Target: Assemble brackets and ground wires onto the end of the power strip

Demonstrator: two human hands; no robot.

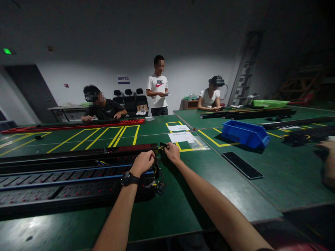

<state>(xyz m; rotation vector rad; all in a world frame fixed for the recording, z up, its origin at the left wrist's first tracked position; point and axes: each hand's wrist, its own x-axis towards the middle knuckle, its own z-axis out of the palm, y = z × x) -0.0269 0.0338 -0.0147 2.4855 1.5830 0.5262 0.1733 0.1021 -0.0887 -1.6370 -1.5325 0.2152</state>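
Long black power strips (86, 186) with rows of sockets and red dots lie side by side on the green table, their ends toward the middle. My left hand (143, 162), with a black watch at its wrist, rests over the end of the strips. Its fingers are curled together, and what they grip is hidden. My right hand (172, 152) pinches a small black plate (163, 144) just off the end of the farthest strip, with yellow wire beside it. Black end pieces (160, 187) stick out from the ends of the nearer strips.
A blue bin (244, 134) and a dark phone-like slab (242, 165) lie to the right. Paper sheets (181, 137) lie ahead on yellow-taped markings. A red strip (115, 123) runs along the far edge. Several people are around the table; one person's hand (328, 148) shows at right.
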